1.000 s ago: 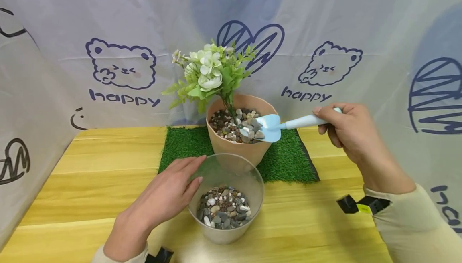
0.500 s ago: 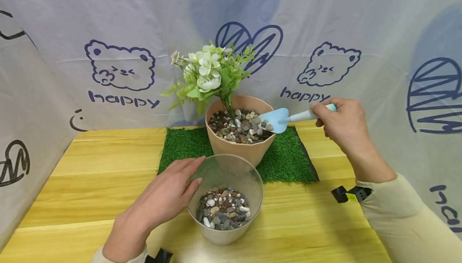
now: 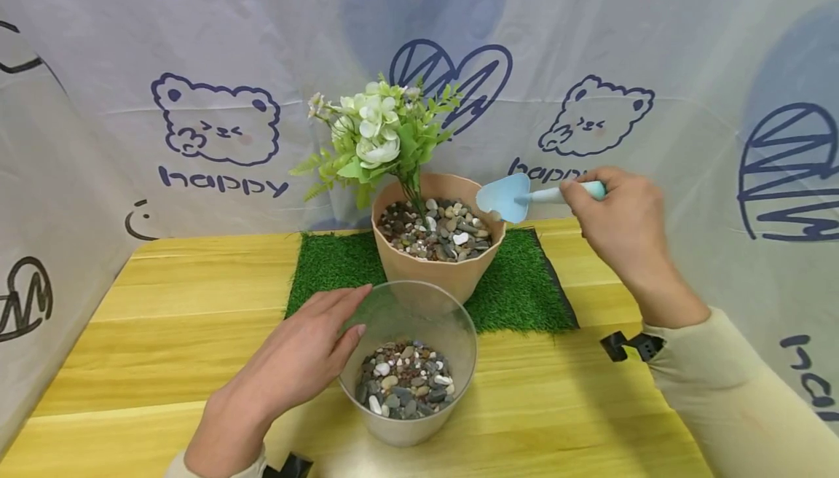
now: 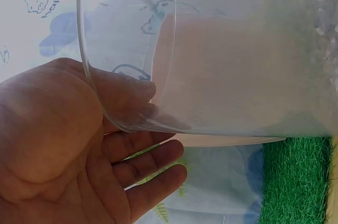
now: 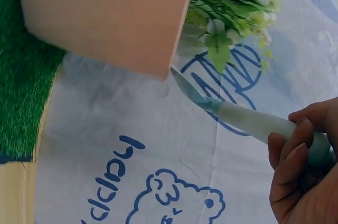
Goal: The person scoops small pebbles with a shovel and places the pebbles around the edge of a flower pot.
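My right hand [image 3: 623, 226] grips the pale handle of a small light-blue trowel [image 3: 507, 197]. In the head view the trowel's blade is tipped over the right rim of a peach flowerpot [image 3: 432, 267], with a pebble or so at its lower edge. Grey, white and brown pebbles [image 3: 452, 234] fill the pot around a stem of white flowers [image 3: 376, 128]. My left hand [image 3: 295, 354] holds the rim of a clear plastic bucket [image 3: 406, 431] between thumb and fingers, as the left wrist view shows. More pebbles [image 3: 403, 383] lie at the bucket's bottom.
The pot stands on a green turf mat [image 3: 524, 296] near the back of the wooden table [image 3: 164, 303]. Right behind it hangs a white cloth [image 3: 314, 26] with printed bears and hearts. The bucket stands in front of the pot.
The right hand has raised and tilted the trowel toward the pot's right rim, and its pebbles have slid off among those in the pot. The left hand and bucket have stayed put.
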Motion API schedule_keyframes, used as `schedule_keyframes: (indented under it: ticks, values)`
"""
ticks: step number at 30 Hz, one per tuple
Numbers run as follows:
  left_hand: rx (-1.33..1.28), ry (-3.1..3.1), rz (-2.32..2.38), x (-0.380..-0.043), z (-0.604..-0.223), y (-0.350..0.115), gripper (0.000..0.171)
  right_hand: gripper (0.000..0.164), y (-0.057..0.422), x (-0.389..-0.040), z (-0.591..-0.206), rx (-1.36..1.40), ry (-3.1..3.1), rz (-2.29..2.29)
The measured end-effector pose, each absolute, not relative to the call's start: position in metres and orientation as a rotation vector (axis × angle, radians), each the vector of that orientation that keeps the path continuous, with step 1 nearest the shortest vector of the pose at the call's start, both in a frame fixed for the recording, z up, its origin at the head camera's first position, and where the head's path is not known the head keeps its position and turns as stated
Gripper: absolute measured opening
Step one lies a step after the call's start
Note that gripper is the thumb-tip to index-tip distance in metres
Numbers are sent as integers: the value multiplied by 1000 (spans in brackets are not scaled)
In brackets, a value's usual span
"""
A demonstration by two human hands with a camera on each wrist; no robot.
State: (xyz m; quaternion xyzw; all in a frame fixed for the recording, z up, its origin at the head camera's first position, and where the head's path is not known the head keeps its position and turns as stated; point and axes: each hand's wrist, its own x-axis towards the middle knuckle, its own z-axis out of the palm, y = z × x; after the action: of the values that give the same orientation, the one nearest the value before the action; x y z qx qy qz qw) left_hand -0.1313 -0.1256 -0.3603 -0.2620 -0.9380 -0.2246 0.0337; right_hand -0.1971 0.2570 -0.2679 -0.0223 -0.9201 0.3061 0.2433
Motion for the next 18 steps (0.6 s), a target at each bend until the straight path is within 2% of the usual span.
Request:
schedule_keyframes:
  ticks: [4, 11, 18]
  values:
    - [-804, -2888, -698, -131, -360, -125, 56, 33, 253, -197, -274, 47, -2478, 653]
    - [-806, -2886, -700, -131, -360, -125, 57, 31, 250, -193, -279, 109, -2433, 631]
    - [-804, -2885, -695, -131, -360, -126, 57, 21, 244, -181, -291, 242, -2305, 628]
